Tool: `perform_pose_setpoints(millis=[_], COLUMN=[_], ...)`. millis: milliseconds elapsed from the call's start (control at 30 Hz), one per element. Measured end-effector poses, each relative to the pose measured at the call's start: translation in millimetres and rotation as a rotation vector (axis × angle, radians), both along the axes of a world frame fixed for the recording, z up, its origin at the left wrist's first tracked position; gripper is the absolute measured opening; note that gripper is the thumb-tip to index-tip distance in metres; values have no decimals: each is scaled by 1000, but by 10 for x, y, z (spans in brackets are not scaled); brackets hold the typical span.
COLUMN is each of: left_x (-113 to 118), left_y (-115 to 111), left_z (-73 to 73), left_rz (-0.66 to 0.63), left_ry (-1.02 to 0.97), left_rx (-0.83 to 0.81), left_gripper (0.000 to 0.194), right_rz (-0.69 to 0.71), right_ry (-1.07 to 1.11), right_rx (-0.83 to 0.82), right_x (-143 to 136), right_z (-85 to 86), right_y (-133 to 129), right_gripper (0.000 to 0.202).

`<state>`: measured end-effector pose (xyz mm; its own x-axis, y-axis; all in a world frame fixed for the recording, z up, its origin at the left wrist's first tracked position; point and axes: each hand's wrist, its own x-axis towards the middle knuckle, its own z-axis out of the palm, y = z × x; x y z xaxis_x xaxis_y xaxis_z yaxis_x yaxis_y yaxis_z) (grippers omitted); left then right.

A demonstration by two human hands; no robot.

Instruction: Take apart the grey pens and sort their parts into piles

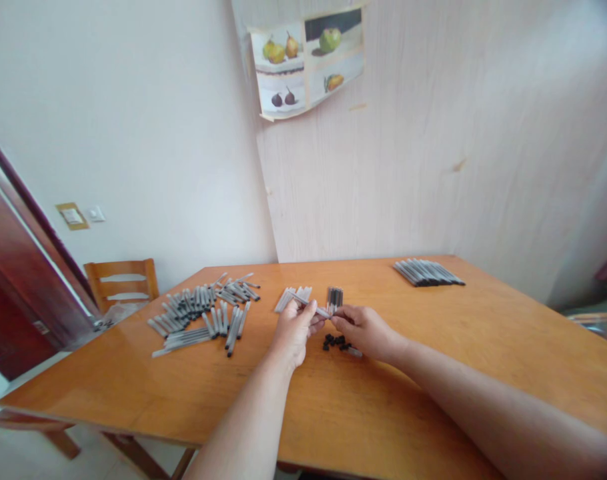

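Note:
Over the middle of the table, my left hand [297,328] is closed around a pale pen barrel [311,307], which slants down to the right. At the barrel's right end, the fingers of my right hand [366,331] are pinched together; what they grip is too small to make out. Several small black pieces [333,341] lie below my hands, beside a short clear piece [354,352]. Just beyond my left hand lie pale barrels [284,299]. Behind my right fingertips is a row of dark-filled tubes [335,296].
Many grey pens with black ends [198,303] are heaped on the left of the wooden table [433,373]. A neat row of similar pens [426,272] lies at the back right. A wooden chair [121,280] stands past the left edge; a wall rises behind the table.

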<state>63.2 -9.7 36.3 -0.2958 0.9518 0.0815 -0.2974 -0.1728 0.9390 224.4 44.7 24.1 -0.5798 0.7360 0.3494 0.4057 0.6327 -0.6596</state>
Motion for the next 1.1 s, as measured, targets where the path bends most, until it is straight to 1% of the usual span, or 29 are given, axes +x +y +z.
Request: perform_pose_setpoints(millis=[67,267,433,633,767,833,1000,1100], left_x=[2,-6,7,9,-7,-10,-4,-5], left_y=[5,32,43,-11,-13,4,24,15], left_z=[-3,-63,-75,-16,-34,-50,-40,-24], left_rz=[4,8,-1,-45,-89,-78,17,29], left_ry=[3,29,54,39,27,32,31,13], left_rx=[-11,-54,-92,-42,-24,-40,-80,-84], left_gripper=[37,37,34,34,34,32,31,30], right_rz=[14,-99,-115,-142,-143,-140,-121,-106], right_ry=[-3,-59,-113,-94,-77,-86,-156,-206], right_rx=[14,-4,31,-8,-26,-13,58,71], right_x=[1,-2,3,-6,-5,-1,18,32], right_z=[12,60,123,111,90,94,125,141], right_y=[-9,-44,-79,-66,-45,-46,-72,-84], right_gripper=[24,15,14,15,16,15,14,14])
